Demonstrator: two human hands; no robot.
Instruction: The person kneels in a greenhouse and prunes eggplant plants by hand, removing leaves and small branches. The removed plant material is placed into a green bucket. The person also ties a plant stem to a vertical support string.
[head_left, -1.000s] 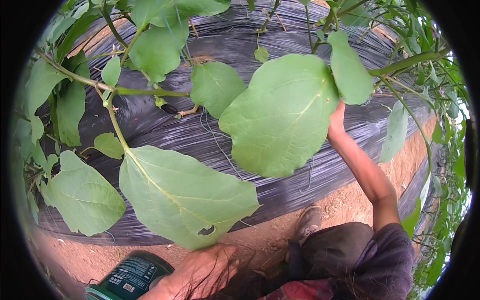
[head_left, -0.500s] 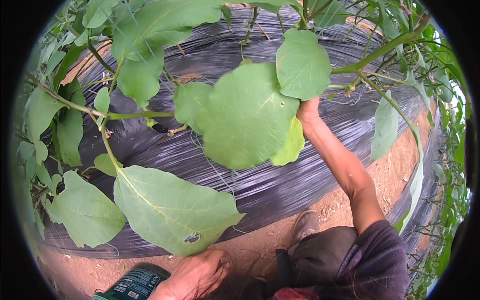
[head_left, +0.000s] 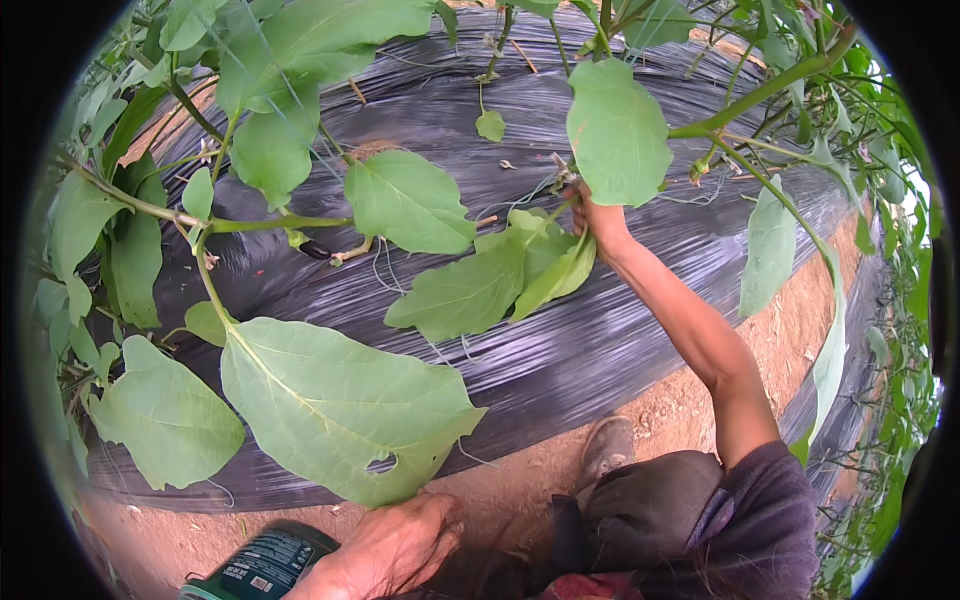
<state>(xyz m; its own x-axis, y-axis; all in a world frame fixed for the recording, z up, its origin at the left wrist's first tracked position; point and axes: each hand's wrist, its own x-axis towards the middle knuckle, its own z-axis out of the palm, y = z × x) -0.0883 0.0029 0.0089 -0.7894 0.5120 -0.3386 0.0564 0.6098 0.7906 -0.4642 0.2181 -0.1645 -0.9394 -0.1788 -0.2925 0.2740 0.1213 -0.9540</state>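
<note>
Looks like the leaf-grabbing bit: right hand [head_left: 598, 218] is closed around a leaf bunch [head_left: 470, 288] over the black plastic [head_left: 560, 362], next move needs a snug grip. Left hand [head_left: 395, 545] is part-curled near the green tub [head_left: 268, 562], can't tell if holding anything.

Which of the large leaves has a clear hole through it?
The broad leaf just above the left hand: a hole shows near its lower right edge, while the large leaf to its left shows none.
</note>
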